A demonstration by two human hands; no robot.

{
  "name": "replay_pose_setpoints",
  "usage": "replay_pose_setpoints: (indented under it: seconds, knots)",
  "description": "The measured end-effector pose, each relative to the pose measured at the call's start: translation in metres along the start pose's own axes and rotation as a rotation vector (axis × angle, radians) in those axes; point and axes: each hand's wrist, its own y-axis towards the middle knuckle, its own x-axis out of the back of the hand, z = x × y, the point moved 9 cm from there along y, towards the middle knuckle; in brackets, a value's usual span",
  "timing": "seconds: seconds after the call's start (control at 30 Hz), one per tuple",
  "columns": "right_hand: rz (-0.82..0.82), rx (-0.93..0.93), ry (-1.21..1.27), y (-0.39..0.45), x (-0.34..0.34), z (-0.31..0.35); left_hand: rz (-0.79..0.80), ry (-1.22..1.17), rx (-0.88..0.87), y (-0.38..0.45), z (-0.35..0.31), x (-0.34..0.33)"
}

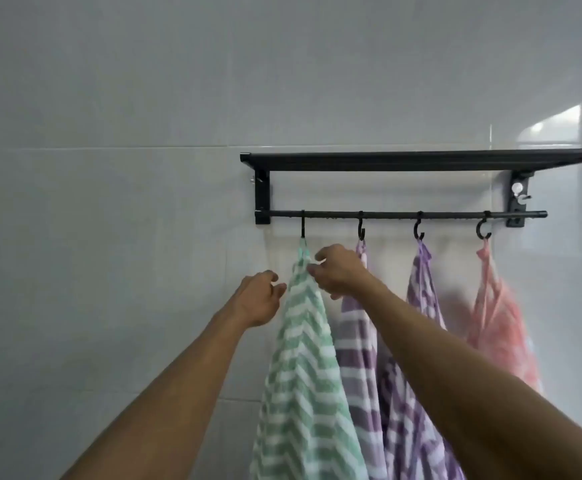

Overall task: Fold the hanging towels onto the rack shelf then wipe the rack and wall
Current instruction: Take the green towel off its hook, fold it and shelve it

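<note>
1. Head view: we see the fingers of our right hand curled at the top of the green striped towel, just under its hook, and they seem to pinch the cloth there.
2. Our left hand is just left of the same towel, fingers loosely curled and holding nothing; whether the fingertips touch the cloth we cannot tell.
3. Both our bare forearms reach up from the bottom edge, the right one crossing in front of the purple towels.
4. The green striped towel hangs from the first hook at the left end of the rail.
5. Next to it hangs a purple striped towel from the second hook, then another purple towel from the third, and a pink towel from the fourth.
6. The rail belongs to a black rack fixed to the wall, with a flat shelf above it; all four towels hang below the shelf.
7. The wall is of pale glossy tiles, with a bright reflection at the upper right.
</note>
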Motion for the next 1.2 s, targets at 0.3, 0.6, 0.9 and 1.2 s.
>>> replay_pose_setpoints:
  seconds: [0.3,0.6,0.9,1.2]
  knots:
    - [-0.116,-0.070,0.331,0.040,-0.030,-0.038,0.090,-0.236,-0.011,0.032,0.006,-0.040]
    - [-0.321,0.040,0.563,0.042,0.012,-0.025,-0.153,-0.468,-0.094,0.046,-0.014,-0.003]
    - [-0.238,0.137,0.748,0.031,0.020,0.016,-0.421,-0.521,-0.093,0.019,-0.025,0.039]
    - [0.544,0.079,0.824,-0.047,-0.068,0.030,-0.643,-0.508,-0.010,-0.035,-0.010,0.083]
